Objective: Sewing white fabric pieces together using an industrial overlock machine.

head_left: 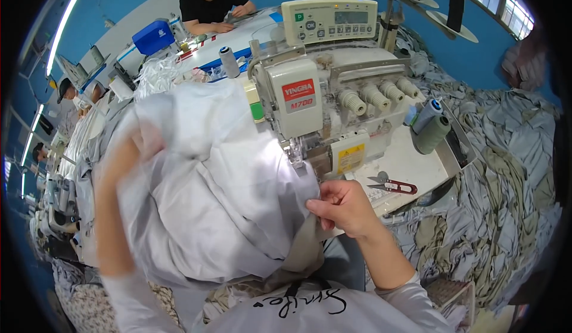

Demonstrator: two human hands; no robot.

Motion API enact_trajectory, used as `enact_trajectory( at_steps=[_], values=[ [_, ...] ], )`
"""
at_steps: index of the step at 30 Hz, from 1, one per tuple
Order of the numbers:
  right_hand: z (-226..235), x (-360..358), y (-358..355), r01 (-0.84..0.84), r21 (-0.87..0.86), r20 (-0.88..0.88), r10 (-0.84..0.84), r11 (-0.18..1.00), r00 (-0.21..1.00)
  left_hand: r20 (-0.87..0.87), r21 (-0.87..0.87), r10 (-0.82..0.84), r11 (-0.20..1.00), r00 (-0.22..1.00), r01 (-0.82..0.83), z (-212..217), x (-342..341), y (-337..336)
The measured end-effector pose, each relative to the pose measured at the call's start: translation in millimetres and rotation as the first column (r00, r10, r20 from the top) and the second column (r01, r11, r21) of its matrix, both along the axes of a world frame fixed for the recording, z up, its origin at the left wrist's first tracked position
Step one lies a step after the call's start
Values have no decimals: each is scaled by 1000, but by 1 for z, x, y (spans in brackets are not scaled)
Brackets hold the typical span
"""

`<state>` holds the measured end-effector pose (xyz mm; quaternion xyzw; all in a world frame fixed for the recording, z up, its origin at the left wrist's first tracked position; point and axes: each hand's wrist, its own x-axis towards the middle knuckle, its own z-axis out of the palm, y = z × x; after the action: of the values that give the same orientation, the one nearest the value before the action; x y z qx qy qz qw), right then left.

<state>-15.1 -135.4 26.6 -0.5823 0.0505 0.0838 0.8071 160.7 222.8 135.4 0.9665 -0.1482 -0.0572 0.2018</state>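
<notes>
A large piece of light grey fabric (pixel 220 196) lies bunched over the sewing table and my lap, its right edge reaching under the presser foot of an overlock sewing machine (pixel 295 73). My right hand (pixel 342 208) pinches that edge between thumb and fingers, just in front of the presser foot (pixel 296 154). On the far left of the cloth is my left hand (pixel 149 139), smeared by motion, against a raised, blurred part of the fabric. Its fingers cannot be made out.
Red-handled thread snips (pixel 393 186) lie on the machine's right side, near thread cones (pixel 432 133). Heaps of grey cloth (pixel 500 172) fill the right side. Across the table a person in black (pixel 211 8) works near a blue machine (pixel 153 36). A grey thread cone (pixel 229 63) stands behind the fabric.
</notes>
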Motion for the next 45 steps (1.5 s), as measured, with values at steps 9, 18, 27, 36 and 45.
enact_trajectory(
  at_steps=[9,18,27,36,45],
  values=[
    [3,-12,36,344,-520,321,-194,782,927,363,-226,388,919,847,-324,-150,-193,-35],
    [-41,-115,-31,-461,-488,-208,414,741,886,564,-717,737,661,371,-222,-75,-105,36],
    [-18,-78,1,274,-402,155,-230,874,961,588,-622,623,756,516,-205,-70,-57,-2],
    [1,-11,13,161,-55,50,-159,985,986,506,-683,655,701,561,-203,-91,-52,5],
    [-3,-9,14,187,59,49,-190,981,981,523,-721,643,684,560,-111,-78,-47,0]
  ],
)
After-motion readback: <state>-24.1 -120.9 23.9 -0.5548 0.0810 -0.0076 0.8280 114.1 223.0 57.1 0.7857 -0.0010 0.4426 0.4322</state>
